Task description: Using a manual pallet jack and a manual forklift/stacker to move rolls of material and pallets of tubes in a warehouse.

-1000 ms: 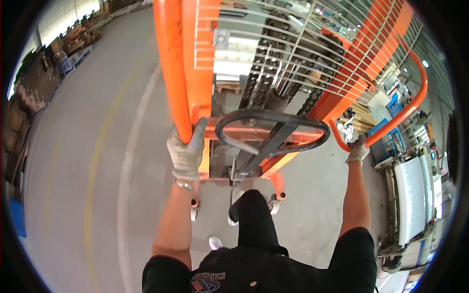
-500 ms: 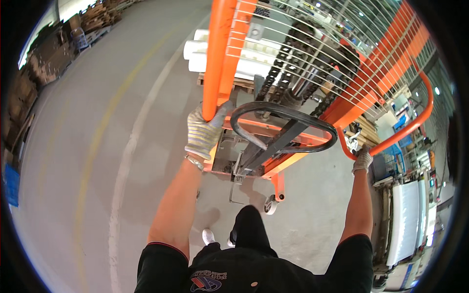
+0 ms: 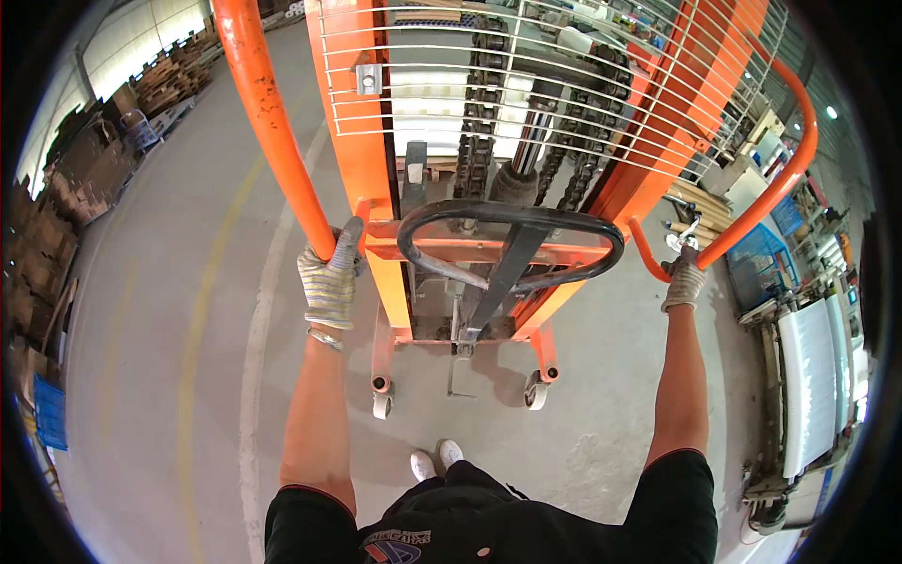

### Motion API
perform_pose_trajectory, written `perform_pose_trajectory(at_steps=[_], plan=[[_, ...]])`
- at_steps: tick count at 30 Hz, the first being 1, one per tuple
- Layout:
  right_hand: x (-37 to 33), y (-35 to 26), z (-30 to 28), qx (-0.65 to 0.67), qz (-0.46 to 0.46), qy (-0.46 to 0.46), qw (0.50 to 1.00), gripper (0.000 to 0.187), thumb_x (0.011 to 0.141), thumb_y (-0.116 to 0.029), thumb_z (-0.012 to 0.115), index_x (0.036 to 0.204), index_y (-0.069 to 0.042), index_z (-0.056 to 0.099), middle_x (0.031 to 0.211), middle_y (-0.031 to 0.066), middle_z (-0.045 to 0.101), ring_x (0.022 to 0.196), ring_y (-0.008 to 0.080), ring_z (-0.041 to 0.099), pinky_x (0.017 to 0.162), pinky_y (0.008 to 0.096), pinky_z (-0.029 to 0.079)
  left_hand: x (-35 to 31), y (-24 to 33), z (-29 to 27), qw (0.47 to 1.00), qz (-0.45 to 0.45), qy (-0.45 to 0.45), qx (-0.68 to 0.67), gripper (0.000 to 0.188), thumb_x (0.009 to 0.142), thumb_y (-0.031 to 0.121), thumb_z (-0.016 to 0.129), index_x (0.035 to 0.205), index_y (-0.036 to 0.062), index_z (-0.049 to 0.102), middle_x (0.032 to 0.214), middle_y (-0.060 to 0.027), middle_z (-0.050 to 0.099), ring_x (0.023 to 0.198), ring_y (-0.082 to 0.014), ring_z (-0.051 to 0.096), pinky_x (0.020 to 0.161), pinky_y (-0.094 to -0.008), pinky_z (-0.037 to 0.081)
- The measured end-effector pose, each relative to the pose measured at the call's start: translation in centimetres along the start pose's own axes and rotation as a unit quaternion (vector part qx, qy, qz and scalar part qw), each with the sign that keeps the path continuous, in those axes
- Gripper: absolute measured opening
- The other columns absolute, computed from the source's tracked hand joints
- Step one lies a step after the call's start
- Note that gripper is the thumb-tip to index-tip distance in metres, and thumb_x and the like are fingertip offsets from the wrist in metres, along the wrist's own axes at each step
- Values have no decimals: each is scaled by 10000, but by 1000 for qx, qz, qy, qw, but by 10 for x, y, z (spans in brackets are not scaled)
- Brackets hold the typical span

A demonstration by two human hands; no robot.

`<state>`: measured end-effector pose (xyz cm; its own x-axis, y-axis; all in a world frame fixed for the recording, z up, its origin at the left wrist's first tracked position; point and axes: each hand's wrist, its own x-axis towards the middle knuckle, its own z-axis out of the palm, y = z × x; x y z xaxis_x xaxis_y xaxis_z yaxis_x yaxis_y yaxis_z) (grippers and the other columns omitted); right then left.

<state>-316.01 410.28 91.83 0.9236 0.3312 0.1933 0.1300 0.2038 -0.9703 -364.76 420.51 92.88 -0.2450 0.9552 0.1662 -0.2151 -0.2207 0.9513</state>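
An orange manual stacker (image 3: 352, 160) stands in front of me. My left hand (image 3: 329, 287), in a striped knit glove, is closed around the lower end of its left handlebar (image 3: 272, 122). On the other side, my gloved right hand (image 3: 684, 282) grips the low bend of the right handlebar (image 3: 772, 199). Between my hands is the stacker's black loop-shaped tiller handle (image 3: 413, 235), which neither hand touches. Behind a wire mesh guard (image 3: 512, 70) are lift chains (image 3: 477, 122) and a hydraulic cylinder (image 3: 536, 136). Two casters show near my feet, including the right caster (image 3: 536, 390).
White rolls (image 3: 432, 113) lie beyond the mast. Stacked cardboard (image 3: 94, 174) and a blue crate (image 3: 50, 414) line the left side. At right are a blue mesh crate (image 3: 761, 258), cardboard tubes (image 3: 700, 207) and a machine with a white roll (image 3: 808, 385). A yellow floor line (image 3: 199, 329) runs along the left.
The stacker has swung round relative to me and now faces me squarely, with both rear casters visible. My left hand has shifted left and down in view; both hands keep their grip.
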Motion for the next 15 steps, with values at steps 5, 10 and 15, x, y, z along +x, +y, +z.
perform_pose_trajectory(at_steps=[5,10,15], plan=[[-4,-4,2,-30,9,10,999,168,791,-166,558,720,-80,433,529,1,381,392,112,393,441,322,485,2,-4,-1,1000,2,-6,-16,278,764,179,695,684,95,442,525,18,432,405,-74,404,400,-237,353],[3,5,-7,-84,-15,-3,996,268,784,-285,629,727,-94,450,563,-2,409,467,113,431,468,285,397,0,-5,-17,999,0,-27,20,239,760,168,696,718,75,480,543,18,459,466,-71,432,457,-239,386],[2,37,-24,-376,-57,62,923,358,772,-388,616,886,-54,552,561,2,440,465,110,413,446,298,353,22,-7,-51,944,163,-201,206,399,736,243,706,1044,42,551,790,-51,578,684,-147,537,628,-286,440]])
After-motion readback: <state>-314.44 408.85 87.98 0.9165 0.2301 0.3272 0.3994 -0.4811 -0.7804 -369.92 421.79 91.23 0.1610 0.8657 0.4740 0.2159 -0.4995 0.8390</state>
